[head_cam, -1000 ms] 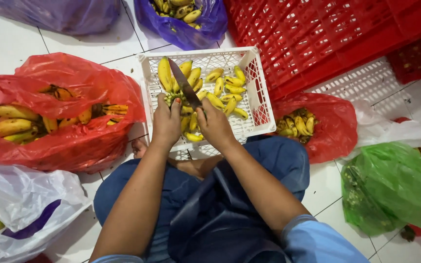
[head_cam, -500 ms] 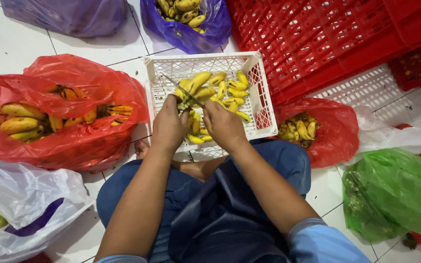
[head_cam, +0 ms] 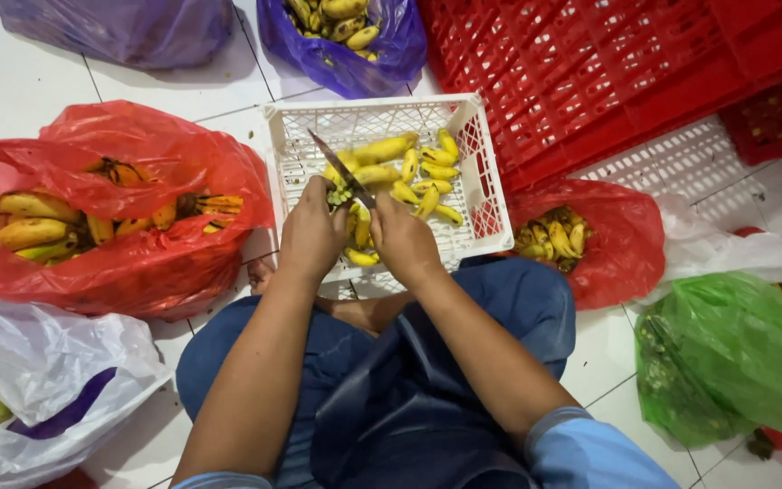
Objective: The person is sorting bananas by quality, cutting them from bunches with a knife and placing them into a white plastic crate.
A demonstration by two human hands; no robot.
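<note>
Seated on the floor, a person's left hand (head_cam: 311, 237) grips a banana cluster (head_cam: 355, 210) over the white crate (head_cam: 477, 195) as the right hand (head_cam: 405, 243), closed on the knife (head_cam: 341, 168), has swung its blade down to the stem.

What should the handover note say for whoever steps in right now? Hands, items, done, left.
Left hand: grips a banana bunch over the white crate.
Right hand: holds the knife, blade at the bunch's stem.
Done: loose bananas lie in the crate.
Left: the bunch in hand is uncut; more bunches wait in the red bag.
</note>
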